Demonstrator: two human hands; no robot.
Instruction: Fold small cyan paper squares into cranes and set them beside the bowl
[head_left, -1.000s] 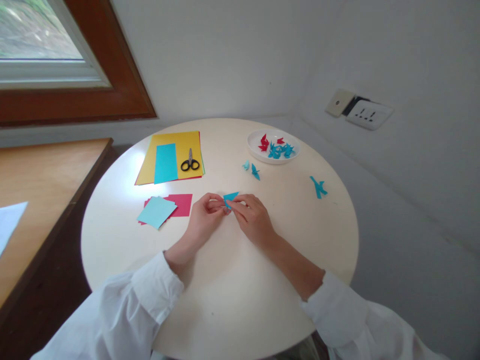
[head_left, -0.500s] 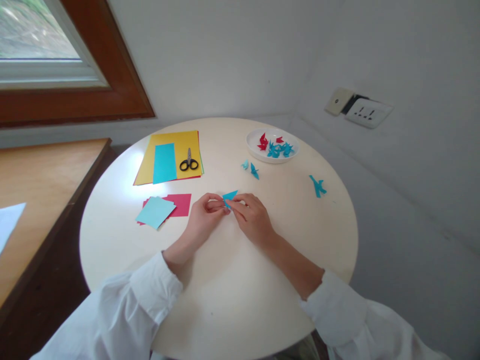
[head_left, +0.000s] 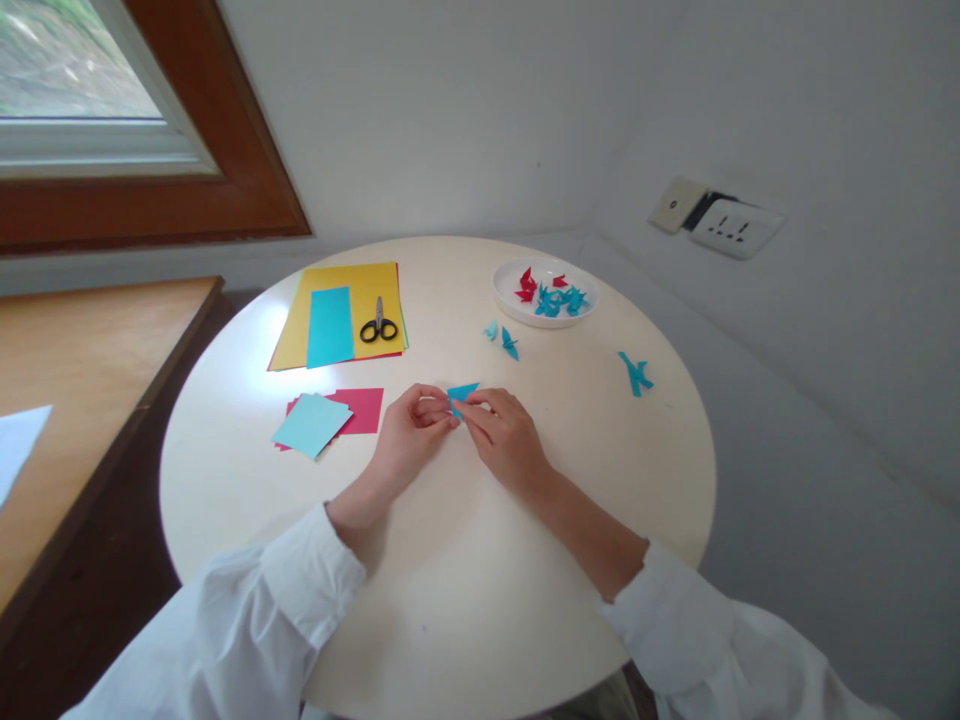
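My left hand (head_left: 409, 432) and my right hand (head_left: 506, 432) meet at the middle of the round cream table (head_left: 450, 580). Both pinch a small folded blue paper piece (head_left: 461, 393), whose pointed corner sticks up between the fingertips. Most of that paper is hidden by my fingers. Both sleeves are white.
A white dish (head_left: 545, 293) of red and blue folded shapes sits at the back right. Loose blue folded pieces (head_left: 510, 342) and another blue folded shape (head_left: 635, 374) lie near it. Black scissors (head_left: 379, 326) rest on yellow sheets (head_left: 367, 290) with a blue strip (head_left: 330, 326). A light blue square (head_left: 311, 423) overlaps red paper (head_left: 364, 408). A wooden desk (head_left: 82, 370) stands to the left.
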